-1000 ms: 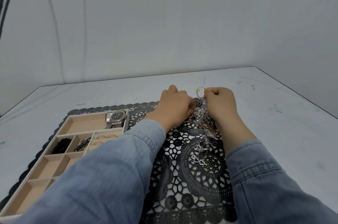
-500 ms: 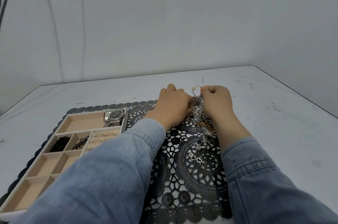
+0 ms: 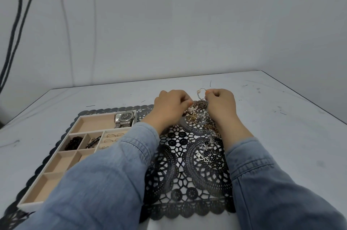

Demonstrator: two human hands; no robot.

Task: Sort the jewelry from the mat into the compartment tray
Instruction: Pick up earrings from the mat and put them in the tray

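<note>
A tangled pile of gold and silver jewelry [image 3: 201, 119] lies on the black lace mat [image 3: 187, 169], trailing down to silver heart links [image 3: 202, 157]. My left hand [image 3: 169, 107] is closed with its fingertips in the left side of the pile. My right hand [image 3: 221, 106] pinches a thin chain with a ring end [image 3: 201, 92], lifted at the pile's far edge. The beige compartment tray [image 3: 56, 156] sits at left, holding a silver watch [image 3: 124, 119], dark beads [image 3: 73, 142], a dark bracelet [image 3: 93, 141] and rings [image 3: 112, 137].
The mat lies on a white table [image 3: 281, 126] that ends at a grey wall. Dark cables [image 3: 16, 23] hang at the upper left. My denim sleeves cover the tray's near right compartments and part of the mat.
Both hands stay at the jewelry pile, shifting only slightly. The right hand keeps the thin chain raised; the view has moved a little.
</note>
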